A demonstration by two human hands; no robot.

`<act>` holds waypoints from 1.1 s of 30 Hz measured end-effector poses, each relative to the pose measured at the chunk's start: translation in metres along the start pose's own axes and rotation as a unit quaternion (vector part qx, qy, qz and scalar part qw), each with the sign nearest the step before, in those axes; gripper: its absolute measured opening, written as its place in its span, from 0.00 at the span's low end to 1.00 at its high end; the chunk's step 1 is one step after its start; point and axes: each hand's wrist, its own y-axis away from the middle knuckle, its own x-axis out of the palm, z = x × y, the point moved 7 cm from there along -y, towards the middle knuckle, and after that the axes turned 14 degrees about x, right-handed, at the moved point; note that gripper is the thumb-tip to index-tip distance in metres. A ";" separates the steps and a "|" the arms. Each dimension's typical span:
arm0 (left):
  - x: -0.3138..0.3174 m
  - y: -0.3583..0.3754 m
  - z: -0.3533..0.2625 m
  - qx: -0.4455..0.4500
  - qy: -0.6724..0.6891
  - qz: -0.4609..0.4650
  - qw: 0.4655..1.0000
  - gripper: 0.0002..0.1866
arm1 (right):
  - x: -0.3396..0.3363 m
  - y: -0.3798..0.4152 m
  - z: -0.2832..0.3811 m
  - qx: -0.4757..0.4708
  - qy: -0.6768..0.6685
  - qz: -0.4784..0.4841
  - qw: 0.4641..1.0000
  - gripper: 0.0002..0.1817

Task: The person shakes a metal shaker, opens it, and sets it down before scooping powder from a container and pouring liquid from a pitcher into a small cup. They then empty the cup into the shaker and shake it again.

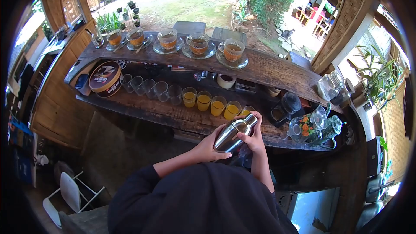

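Observation:
A shiny metal cocktail shaker (229, 138) lies tilted between my two hands, its capped end pointing up and right. My left hand (209, 146) is wrapped round the lower body. My right hand (255, 135) grips the upper part near the cap. Just beyond the shaker, on the lower shelf, stands a row of several glasses of orange-yellow drink (203, 101); the rightmost is partly hidden by the shaker and my right hand. To their left are several empty clear glasses (161, 90).
On the upper wooden counter (277, 70) stand several glass cups of tea (198, 44) on saucers. A round tub (105, 78) sits at the lower shelf's left end. Rightward are a dark-lidded glass container (289, 104), a flowered pitcher (305, 128) and jars (330, 86). A white folding chair (70, 192) stands lower left.

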 end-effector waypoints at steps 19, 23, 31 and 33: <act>0.006 0.003 0.016 -0.005 0.069 0.029 0.997 0.56 | -0.005 0.005 -0.016 0.064 -0.115 0.008 0.991 0.42; 0.012 0.001 0.010 0.025 0.184 0.045 0.982 0.56 | 0.004 0.006 -0.004 0.053 -0.135 -0.001 0.989 0.29; 0.018 0.010 0.022 0.018 0.178 0.052 0.982 0.61 | 0.009 -0.001 0.005 0.117 -0.057 -0.023 0.991 0.15; 0.018 0.010 0.024 0.013 0.164 0.059 0.985 0.62 | 0.010 -0.001 0.004 0.124 -0.036 -0.019 0.991 0.16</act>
